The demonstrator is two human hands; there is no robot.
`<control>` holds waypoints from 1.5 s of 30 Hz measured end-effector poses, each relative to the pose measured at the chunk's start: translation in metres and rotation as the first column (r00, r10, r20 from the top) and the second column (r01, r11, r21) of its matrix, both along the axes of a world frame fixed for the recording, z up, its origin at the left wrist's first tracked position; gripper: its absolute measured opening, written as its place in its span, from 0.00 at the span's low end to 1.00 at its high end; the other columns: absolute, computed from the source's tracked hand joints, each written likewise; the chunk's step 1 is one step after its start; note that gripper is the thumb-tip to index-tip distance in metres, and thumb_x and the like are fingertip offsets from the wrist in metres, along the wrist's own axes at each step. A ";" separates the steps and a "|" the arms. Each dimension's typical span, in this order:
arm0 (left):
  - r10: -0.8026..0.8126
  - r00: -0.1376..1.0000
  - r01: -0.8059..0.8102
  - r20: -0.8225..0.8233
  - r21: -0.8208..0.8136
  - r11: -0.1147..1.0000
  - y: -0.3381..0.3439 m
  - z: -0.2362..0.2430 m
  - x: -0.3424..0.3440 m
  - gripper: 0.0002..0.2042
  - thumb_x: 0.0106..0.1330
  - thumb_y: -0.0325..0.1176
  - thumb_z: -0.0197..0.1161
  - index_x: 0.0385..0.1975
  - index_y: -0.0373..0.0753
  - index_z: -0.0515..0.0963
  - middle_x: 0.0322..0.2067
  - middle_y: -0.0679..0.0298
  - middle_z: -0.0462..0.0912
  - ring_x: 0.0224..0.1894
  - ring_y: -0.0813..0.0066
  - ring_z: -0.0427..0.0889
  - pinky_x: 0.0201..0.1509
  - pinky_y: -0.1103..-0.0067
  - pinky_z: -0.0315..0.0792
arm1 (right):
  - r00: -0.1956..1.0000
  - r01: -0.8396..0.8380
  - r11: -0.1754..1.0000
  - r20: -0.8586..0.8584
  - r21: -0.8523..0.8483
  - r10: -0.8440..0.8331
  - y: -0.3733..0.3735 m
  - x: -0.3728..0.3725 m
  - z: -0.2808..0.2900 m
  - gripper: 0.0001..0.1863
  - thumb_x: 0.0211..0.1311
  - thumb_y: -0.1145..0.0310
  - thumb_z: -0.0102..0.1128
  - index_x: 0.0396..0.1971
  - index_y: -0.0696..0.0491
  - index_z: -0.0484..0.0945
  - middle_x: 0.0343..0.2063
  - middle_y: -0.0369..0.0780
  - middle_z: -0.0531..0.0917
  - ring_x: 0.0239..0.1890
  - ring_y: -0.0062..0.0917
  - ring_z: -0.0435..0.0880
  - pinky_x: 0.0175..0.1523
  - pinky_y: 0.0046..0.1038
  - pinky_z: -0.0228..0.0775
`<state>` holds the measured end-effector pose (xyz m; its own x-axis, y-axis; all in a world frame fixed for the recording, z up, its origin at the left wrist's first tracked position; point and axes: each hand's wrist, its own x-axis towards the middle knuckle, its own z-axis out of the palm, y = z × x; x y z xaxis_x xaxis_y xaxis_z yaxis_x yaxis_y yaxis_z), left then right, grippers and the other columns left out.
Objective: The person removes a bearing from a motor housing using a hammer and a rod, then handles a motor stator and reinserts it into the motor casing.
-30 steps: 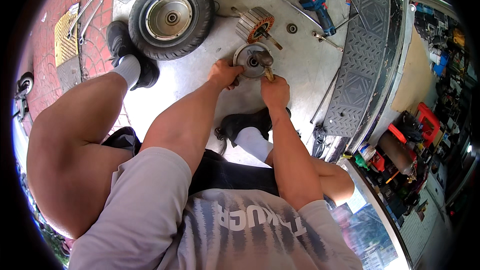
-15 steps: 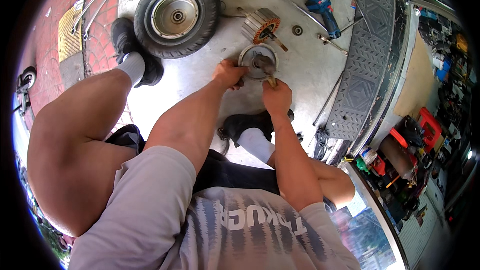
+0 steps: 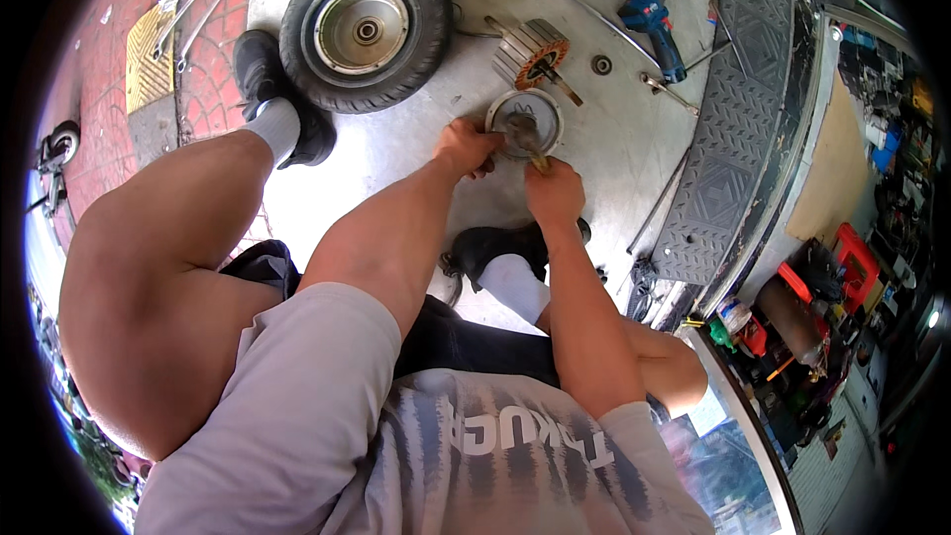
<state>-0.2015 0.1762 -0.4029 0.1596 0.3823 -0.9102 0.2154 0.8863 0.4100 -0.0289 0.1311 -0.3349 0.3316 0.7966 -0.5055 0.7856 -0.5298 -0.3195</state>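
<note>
The right hand [image 3: 555, 190] is closing its fingers around the handle of a hammer [image 3: 523, 129], gripping it near the end. The hammer is slanting over a round metal cover [image 3: 549, 127], its long axis running from the hand on the near right toward the far left. The head is lying at the far-left end of that line, above the middle of the cover; it is blurring, so whether it is touching the metal I cannot tell.

The cover is sitting on the pale floor [image 3: 624, 129] in front of the person, its open, dished face pointing up. The left hand [image 3: 466, 149] is holding the cover at its left rim, fingers bending in against the edge; the undersides of those fingers are not showing clearly.

Just beyond the cover, a motor core [image 3: 532, 53] with copper windings is lying on its side, its long axis running from far left to near right, one shaft end pointing at the near right. A tyred wheel [image 3: 369, 31] is lying flat to the far left, hub facing up. To the far right, a small ring [image 3: 601, 64] and a blue drill [image 3: 658, 35] are resting.
</note>
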 end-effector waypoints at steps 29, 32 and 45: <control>-0.006 1.000 0.006 0.001 0.015 1.000 0.002 0.000 0.002 0.16 0.65 0.43 0.74 0.36 0.34 0.86 0.20 0.59 0.85 0.14 0.73 0.80 0.18 0.75 0.76 | 0.975 0.219 0.969 0.067 -0.114 -0.213 -0.012 0.017 -0.008 0.16 0.60 0.56 0.61 0.32 0.54 0.87 0.31 0.53 0.88 0.39 0.56 0.86 0.46 0.50 0.78; -0.024 0.999 0.024 -0.032 -0.012 1.000 0.005 0.010 0.000 0.17 0.65 0.45 0.74 0.37 0.34 0.86 0.20 0.59 0.85 0.15 0.74 0.80 0.18 0.76 0.76 | 0.987 0.146 0.987 0.074 -0.061 -0.142 -0.003 0.016 -0.003 0.17 0.61 0.55 0.61 0.31 0.54 0.87 0.31 0.53 0.88 0.39 0.56 0.86 0.45 0.50 0.77; -0.071 0.997 0.071 -0.021 0.004 0.997 0.003 0.001 0.001 0.16 0.67 0.45 0.70 0.38 0.36 0.86 0.22 0.61 0.87 0.19 0.75 0.84 0.23 0.76 0.79 | 0.986 0.158 0.985 0.071 -0.071 -0.153 -0.013 0.007 -0.009 0.15 0.61 0.56 0.62 0.32 0.54 0.87 0.31 0.53 0.88 0.38 0.57 0.86 0.45 0.54 0.78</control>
<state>-0.2002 0.1796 -0.4017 0.1673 0.3750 -0.9118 0.2861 0.8665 0.4089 -0.0217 0.1184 -0.3438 0.4828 0.6928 -0.5356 0.7095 -0.6680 -0.2246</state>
